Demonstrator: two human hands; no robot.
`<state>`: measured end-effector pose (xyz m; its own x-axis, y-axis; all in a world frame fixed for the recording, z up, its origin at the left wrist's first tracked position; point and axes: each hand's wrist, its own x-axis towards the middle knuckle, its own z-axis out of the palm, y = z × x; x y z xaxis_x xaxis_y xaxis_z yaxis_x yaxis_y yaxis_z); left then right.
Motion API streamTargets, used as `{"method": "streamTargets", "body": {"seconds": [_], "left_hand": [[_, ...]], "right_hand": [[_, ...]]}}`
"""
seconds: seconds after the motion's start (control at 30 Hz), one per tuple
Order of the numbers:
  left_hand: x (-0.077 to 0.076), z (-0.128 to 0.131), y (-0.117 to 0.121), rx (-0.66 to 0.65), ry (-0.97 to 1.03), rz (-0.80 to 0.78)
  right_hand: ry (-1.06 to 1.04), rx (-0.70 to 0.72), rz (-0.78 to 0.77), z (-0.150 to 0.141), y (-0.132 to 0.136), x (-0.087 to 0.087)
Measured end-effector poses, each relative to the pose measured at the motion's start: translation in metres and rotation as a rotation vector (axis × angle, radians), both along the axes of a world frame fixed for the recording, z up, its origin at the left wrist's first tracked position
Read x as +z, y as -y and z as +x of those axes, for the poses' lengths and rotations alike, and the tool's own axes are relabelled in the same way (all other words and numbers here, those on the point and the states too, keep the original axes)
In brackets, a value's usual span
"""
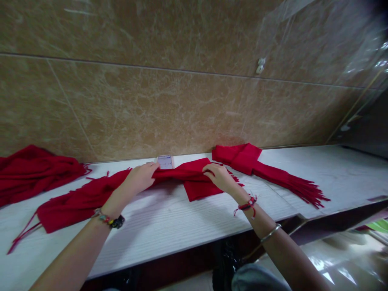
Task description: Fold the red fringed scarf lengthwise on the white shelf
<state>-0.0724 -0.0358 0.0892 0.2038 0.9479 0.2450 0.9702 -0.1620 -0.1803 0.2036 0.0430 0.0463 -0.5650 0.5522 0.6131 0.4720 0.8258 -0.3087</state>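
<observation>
A red fringed scarf (197,188) lies across the white tabletop in front of me, its middle gathered into a narrow band between my hands. My left hand (142,177) grips this band on the left, fingers wrapped over the cloth. On the right, my right hand (218,176) pinches the scarf's upper edge near its fringed end. Part of the scarf spreads flat below the right hand, and its left stretch runs crumpled under my left forearm. Beyond the right hand rests a second red scarf (242,159), folded over itself with its fringe pointing right.
A heap of red cloth (33,176) sits at the far left. Against the brown marbled wall (169,109) lies a phone (165,162) with a lit screen. The white table (169,226) ends at a front edge close to my body.
</observation>
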Motion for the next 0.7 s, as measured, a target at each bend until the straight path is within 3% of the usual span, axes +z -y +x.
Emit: {"method": "streamTargets", "body": {"seconds": [0.13, 0.23, 0.4, 0.47, 0.53, 0.6, 0.63, 0.7], "left_hand": [[0.023, -0.057, 0.021, 0.28, -0.184, 0.096], [0.029, -0.098, 0.044, 0.509, -0.247, 0.221], [0.029, -0.146, 0.075, 0.864, -0.211, 0.044], [0.029, -0.155, 0.081, 0.908, -0.204, 0.151], [0.028, -0.166, 0.084, 0.966, -0.151, 0.358], [0.022, -0.183, 0.088, 1.133, -0.034, 0.488], [0.017, -0.194, 0.091, 1.243, 0.035, 0.487], [0.006, -0.219, 0.098, 1.356, 0.142, 0.334]], "right_hand": [[0.071, 0.023, -0.029, -0.002, 0.004, -0.003], [0.128, 0.073, -0.038, -0.001, 0.008, -0.004], [0.262, 0.193, -0.042, 0.003, 0.015, -0.004], [0.316, 0.223, -0.055, 0.004, 0.017, -0.004], [0.361, 0.237, -0.073, 0.004, 0.019, -0.004], [0.402, 0.229, -0.085, 0.004, 0.02, -0.005], [0.422, 0.221, -0.089, 0.004, 0.02, -0.005], [0.45, 0.209, -0.094, 0.003, 0.02, -0.006]]}}
